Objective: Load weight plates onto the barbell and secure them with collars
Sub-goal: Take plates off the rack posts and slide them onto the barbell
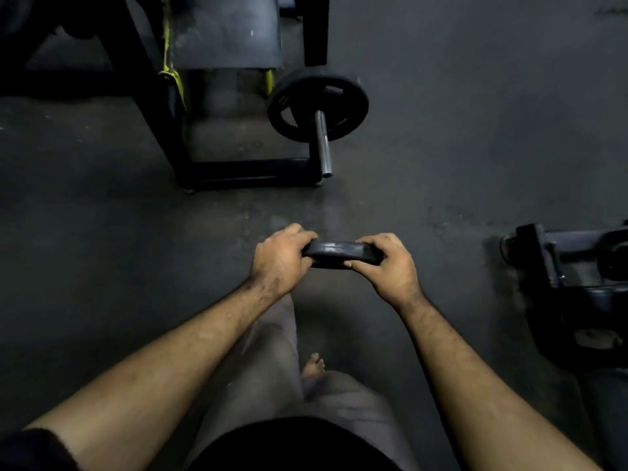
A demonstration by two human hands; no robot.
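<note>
So at this point the small weight plate (341, 253) was up off the floor (475, 147), carried out in front of the body at roughly waist level, with the left hand (278, 258) wrapped around its left edge and the right hand (387, 266) wrapped around its right edge, thumbs on the near side and fingers curled over the far rim. Two-handed grip on opposite sides makes sense to me, it keeps the plate level and lets you line the centre hole up square with the bar. From the head camera you only saw the rim edge-on, so the plate's flat faces looked to be pointing forward and back, and its wide dimension ran left to right between the hands; the hole itself wasn't visible. Ahead, well apart from the hands, the barbell sleeve (323, 144) stuck out toward the camera with its long axis running near to far, bare steel end closest. One larger plate (317, 108) was already sitting on it, pushed up toward the rack frame (176, 130), with a padded bench (227, 32) behind. I couldn't make out any collar on the sleeve. My guess is the carried plate was held facing the sleeve end on purpose, ready to slide on. Some dark equipment (574, 283) sat off to the right.
</note>
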